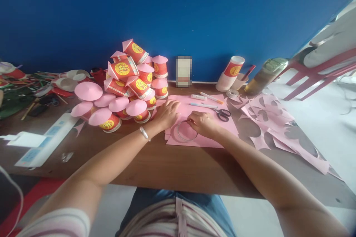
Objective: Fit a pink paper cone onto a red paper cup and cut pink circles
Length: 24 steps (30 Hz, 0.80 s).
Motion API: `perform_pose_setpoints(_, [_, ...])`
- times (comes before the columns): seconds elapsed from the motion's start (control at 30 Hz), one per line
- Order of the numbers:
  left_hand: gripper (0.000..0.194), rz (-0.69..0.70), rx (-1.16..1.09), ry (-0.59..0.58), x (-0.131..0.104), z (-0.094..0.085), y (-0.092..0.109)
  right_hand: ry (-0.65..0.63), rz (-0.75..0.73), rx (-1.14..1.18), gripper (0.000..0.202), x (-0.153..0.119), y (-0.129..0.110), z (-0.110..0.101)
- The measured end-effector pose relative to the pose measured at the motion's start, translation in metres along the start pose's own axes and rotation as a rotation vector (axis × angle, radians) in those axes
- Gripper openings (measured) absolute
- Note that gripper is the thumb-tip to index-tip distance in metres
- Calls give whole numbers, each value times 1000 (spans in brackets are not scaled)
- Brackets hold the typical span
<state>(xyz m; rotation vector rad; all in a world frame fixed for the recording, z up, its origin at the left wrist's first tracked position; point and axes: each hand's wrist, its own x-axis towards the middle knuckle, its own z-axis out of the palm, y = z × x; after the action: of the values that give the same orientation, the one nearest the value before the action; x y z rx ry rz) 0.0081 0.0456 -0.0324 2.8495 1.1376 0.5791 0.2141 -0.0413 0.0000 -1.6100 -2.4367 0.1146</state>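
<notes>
Pink paper sheets [178, 141] lie on the brown table in front of me. My right hand [205, 124] is closed, with its fingertips pinching the upper right of a thin grey ring [178, 133]. The ring rests on the top sheet or just above it; I cannot tell which. My left hand [167, 114], a silver bracelet at its wrist, lies with fingers stretched out on the upper left of the paper. Beyond my right hand are black-handled scissors [223, 115], a blue-capped pen [203, 106], an orange-ended pen [211, 98] and a short white tube [198, 97].
Red paper-cup lanterns with pink cone tops [122, 68] are piled on the left. A power strip [48, 140] lies nearer me. Pink offcuts [278, 114] cover the right side. Stacked cups [230, 74], a tape roll [232, 93] and a bottle [264, 77] stand behind.
</notes>
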Motion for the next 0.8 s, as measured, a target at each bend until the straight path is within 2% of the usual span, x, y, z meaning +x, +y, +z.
perform_pose_setpoints(0.1, [40, 17, 51, -116, 17, -8, -2, 134, 69, 112, 15, 0, 11, -1])
perform_pose_setpoints(0.17, [47, -2, 71, -186, 29, -17, -4, 203, 118, 206, 14, 1, 18, 0])
perform_pose_setpoints(0.23, [50, -28, 96, -270, 40, -27, -6, 244, 164, 295, 14, 3, 25, 0])
perform_pose_setpoints(0.3, [46, -52, 101, -362, 51, -35, -8, 268, 215, 368, 17, 5, 33, 1])
perform_pose_setpoints(0.37, [43, -65, 82, -409, 60, -40, -8, 280, 263, 435, 22, 7, 41, 2])
perform_pose_setpoints(0.6, [33, -157, -48, -485, 80, -49, -4, 367, 312, 573, 37, 9, 59, 5])
perform_pose_setpoints(0.7, [25, -173, -116, -495, 83, -58, -3, 443, 303, 570, 38, 9, 59, 4])
perform_pose_setpoints(0.8, [28, -233, -194, -479, 81, -72, -1, 552, 309, 555, 35, 8, 58, 0])
